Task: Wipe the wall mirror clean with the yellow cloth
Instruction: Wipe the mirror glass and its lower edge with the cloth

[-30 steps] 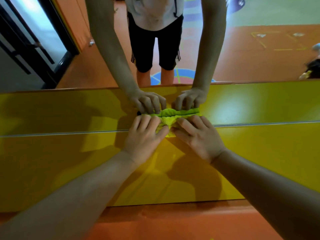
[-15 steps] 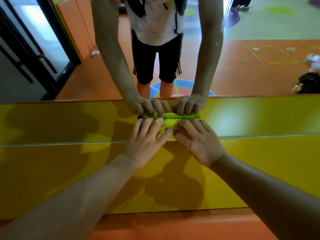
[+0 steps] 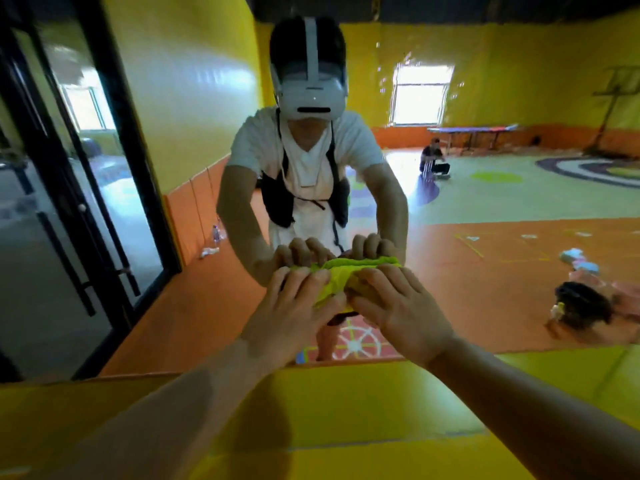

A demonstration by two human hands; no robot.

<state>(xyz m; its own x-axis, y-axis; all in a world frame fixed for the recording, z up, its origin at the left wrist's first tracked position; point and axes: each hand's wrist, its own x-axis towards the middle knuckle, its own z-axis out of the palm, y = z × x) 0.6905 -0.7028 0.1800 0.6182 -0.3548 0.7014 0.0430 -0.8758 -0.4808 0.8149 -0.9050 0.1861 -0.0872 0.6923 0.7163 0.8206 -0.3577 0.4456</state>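
A large wall mirror [image 3: 485,278] fills the upper view and reflects the room and my own figure. The bunched yellow cloth [image 3: 334,284] is pressed flat against the glass, a little above the mirror's bottom edge. My left hand [image 3: 294,306] lies on the cloth's left side with fingers spread. My right hand [image 3: 398,303] covers its right side the same way. Both palms push the cloth onto the mirror, and most of the cloth is hidden under them. The reflected hands meet mine at the glass.
Below the mirror runs a yellow padded wall panel [image 3: 346,410]. A black-framed glass door [image 3: 86,209] stands at the left. The reflection shows an orange floor, a person sitting far back [image 3: 433,161] and a dark bundle [image 3: 581,306] on the floor at right.
Both hands have slid the cloth upward, from the yellow panel's seam onto the mirror glass. My view has tilted up, so the reflected head and room now show.
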